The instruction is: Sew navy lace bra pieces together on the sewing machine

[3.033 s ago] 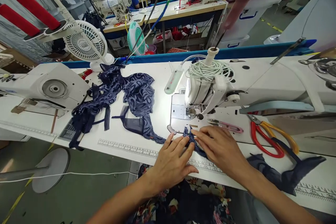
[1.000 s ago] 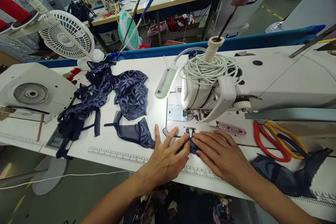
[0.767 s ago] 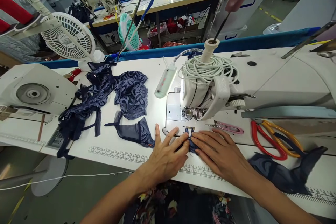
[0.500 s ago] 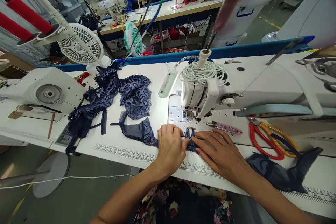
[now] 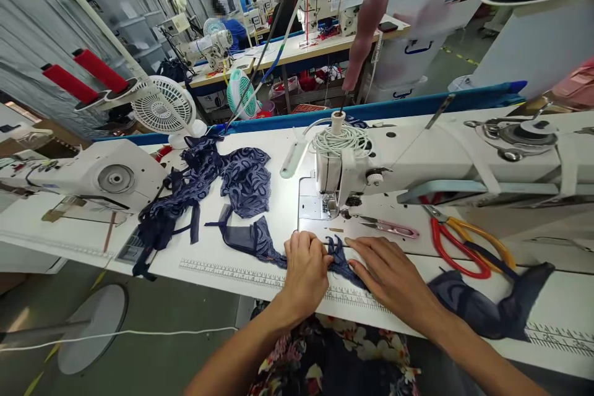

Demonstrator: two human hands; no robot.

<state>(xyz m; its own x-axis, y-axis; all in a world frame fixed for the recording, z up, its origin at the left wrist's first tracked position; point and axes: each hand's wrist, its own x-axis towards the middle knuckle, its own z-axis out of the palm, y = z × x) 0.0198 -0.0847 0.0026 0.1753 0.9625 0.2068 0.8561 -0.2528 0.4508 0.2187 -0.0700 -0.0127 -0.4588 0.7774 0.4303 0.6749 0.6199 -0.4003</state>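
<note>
A navy lace bra piece point(image 5: 343, 266) lies on the white sewing table in front of the presser foot. My left hand point(image 5: 306, 269) is closed on it, thumb and fingers pinching the lace. My right hand point(image 5: 394, 275) rests just to the right, fingers stretched out, its fingertips at the lace edge. Leftward from my left hand runs a sheer navy section with lace point(image 5: 260, 240). Another sheer navy section point(image 5: 492, 303) lies beyond my right forearm; whether it joins the piece under my hands is hidden.
The sewing machine head point(image 5: 341, 167) stands just behind my hands. Pink-handled thread snips point(image 5: 392, 229) and red-and-orange-handled scissors point(image 5: 457, 241) lie to the right. A pile of navy lace point(image 5: 185, 185) is on the left, near a second machine point(image 5: 116, 176) and a white fan point(image 5: 163, 105).
The view has tilted up and shifted. My right fingers have moved slightly away from my left hand, and more lace shows between them. The small upright loops of the lace now lean over.
</note>
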